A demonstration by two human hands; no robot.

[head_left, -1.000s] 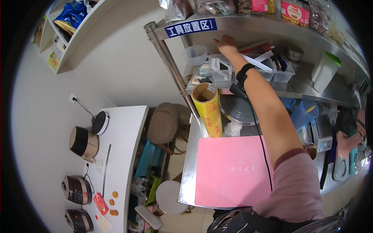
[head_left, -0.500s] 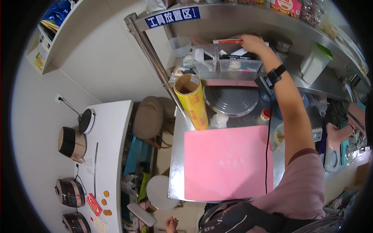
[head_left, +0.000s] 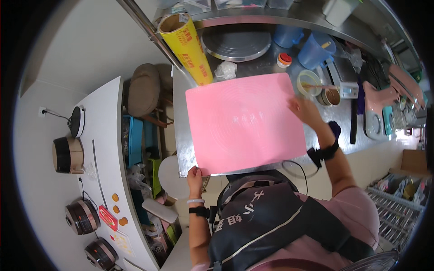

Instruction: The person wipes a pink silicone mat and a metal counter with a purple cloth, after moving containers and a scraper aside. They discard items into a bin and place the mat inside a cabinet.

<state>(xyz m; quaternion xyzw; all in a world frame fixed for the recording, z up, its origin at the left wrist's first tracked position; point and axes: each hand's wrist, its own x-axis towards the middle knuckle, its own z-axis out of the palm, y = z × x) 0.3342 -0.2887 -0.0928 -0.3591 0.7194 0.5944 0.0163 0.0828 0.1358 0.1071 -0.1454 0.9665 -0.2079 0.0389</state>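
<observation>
A pink silicone mat [head_left: 246, 126] with faint printed rings and white characters lies on the steel table [head_left: 183, 156]. My left hand [head_left: 195, 177] is closed at its near left corner, fingers curled there by the table's front edge. By the mat's right edge is my right hand [head_left: 306, 109], with the fingers smeared by motion. Whether they grip the edge is unclear. Beyond that hand stand a clear cup [head_left: 309, 80] with a spatula leaning out and a small round container [head_left: 331, 96] of brown stuff.
Behind the mat are a yellow cling-film roll [head_left: 190, 52], a grey turntable [head_left: 236, 44], crumpled plastic [head_left: 226, 70], a red-lidded jar [head_left: 284, 59] and a blue jug [head_left: 315, 52]. A scale [head_left: 348, 90] and a pink hand mixer [head_left: 382, 92] stand right. A steel shelf [head_left: 253, 21] overhangs the back.
My right hand has come down from the shelf bins to the mat's right edge. My left hand has risen from below the table to the mat's near left corner. The view has shifted.
</observation>
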